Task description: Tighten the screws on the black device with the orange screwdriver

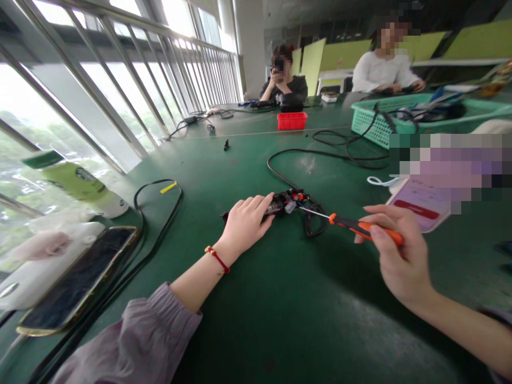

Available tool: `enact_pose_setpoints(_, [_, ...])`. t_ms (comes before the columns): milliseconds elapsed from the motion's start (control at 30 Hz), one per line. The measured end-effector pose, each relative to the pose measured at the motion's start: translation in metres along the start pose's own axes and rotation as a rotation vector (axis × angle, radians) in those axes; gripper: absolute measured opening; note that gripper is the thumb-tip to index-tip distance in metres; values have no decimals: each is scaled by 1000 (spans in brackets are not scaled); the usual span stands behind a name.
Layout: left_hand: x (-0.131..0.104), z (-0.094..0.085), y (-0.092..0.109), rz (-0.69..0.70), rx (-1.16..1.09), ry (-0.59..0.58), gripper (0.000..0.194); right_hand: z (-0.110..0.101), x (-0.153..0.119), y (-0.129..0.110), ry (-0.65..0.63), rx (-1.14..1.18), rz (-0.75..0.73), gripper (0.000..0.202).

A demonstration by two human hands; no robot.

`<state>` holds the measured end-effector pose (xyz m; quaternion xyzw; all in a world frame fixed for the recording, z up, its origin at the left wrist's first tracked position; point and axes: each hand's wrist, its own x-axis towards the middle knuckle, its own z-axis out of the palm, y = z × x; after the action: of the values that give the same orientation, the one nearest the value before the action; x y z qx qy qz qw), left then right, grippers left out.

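Left hand (245, 224): palm down, fingers closed over the dark casing of a black device (288, 201), thumb along the near side. The device lies on the green table (248, 330), mid-table in front of the person, opened end past the fingertips. Likely gripped there to pin the body while leaving the innards reachable; red and blue bits show among them, fine detail too small to read.

Right hand (404, 256): fingers and thumb closed on the rear of an orange-and-black screwdriver (352, 224). Held at a low slant, shaft aimed leftward into the open end, tip at or very near the parts; contact can't be told. The rear grip probably gives fine control and keeps fingers out of the line of sight.

Outward: black cable (320, 151) runs from the device, looping loosely toward the green basket (368, 120), slack enough, I judge, not to tug. Small black piece (226, 145) lies apart, beyond the left hand. Red bin (292, 121) farther off. Dark-screened phone (80, 282) at the left edge, apparently out of the working space.
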<state>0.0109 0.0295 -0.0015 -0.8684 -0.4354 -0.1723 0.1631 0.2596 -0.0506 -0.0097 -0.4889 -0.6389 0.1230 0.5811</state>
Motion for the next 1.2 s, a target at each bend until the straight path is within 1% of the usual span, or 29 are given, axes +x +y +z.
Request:
enact_pose_setpoints(67, [0,0,0,2,-1,0,42,1,0,-2,35,-2,-22,25])
enact_pose_setpoints(133, [0,0,0,2,-3,1,42,1,-1,-3,31,-10,-56,29])
enact_pose_setpoints(167, [-1,0,0,2,-3,2,41,1,-1,-4,14,-6,-65,27])
enact_pose_setpoints(267, [-1,1,-1,2,-4,6,41,2,-2,-6,-52,-5,-55,12])
enact_pose_setpoints(333, [0,1,-1,3,-2,6,41,2,-1,-6,-55,-18,-46,11])
enact_pose_setpoints(367, [0,1,-1,4,0,7,41,2,-1,-6,-34,-26,-47,13])
enact_pose_setpoints(500, [0,1,-1,10,9,12,41,2,-2,-6,46,-34,-73,32])
enact_pose_setpoints(533, [0,1,-1,11,10,14,41,1,-3,-5,39,-39,-83,33])
enact_pose_setpoints(600, [-1,1,-1,10,11,17,41,0,-3,-6,-26,-45,-89,26])
enact_pose_setpoints(667, [-1,1,-1,8,12,15,42,1,-4,-6,-108,-38,-58,17])
enact_pose_setpoints(700, [-1,1,-1,8,12,13,42,1,-4,-6,-134,-30,-39,15])
enact_pose_setpoints(733, [-1,1,-1,8,12,11,42,1,-4,-6,-133,-23,-29,16])
enact_pose_setpoints(800, [-1,1,-1,9,12,11,41,2,-3,-6,-64,-49,-45,23])
enact_pose_setpoints(867, [-1,1,-1,8,11,15,41,2,-3,-6,19,-98,-104,31])
enact_pose_setpoints(900, [-1,1,-1,7,11,16,41,2,-3,-7,36,-125,-130,32])
enact_pose_setpoints(933, [-1,1,-1,7,12,17,41,2,-3,-7,27,-144,-156,29])
enact_pose_setpoints(1000, [-1,1,0,9,13,17,41,1,-4,-8,-56,-137,-154,19])
enact_pose_setpoints(1067, [-1,1,-1,8,13,16,41,0,-5,-7,-152,-81,-83,14])
enact_pose_setpoints(1100, [-1,1,-1,7,13,14,41,0,-5,-7,-169,-54,-51,15])
enact_pose_setpoints(1167, [-1,1,-1,7,11,11,41,0,-5,-6,-110,-56,-34,21])
enact_pose_setpoints(1200, [-1,1,-1,8,11,11,41,0,-5,-5,-57,-77,-62,24])
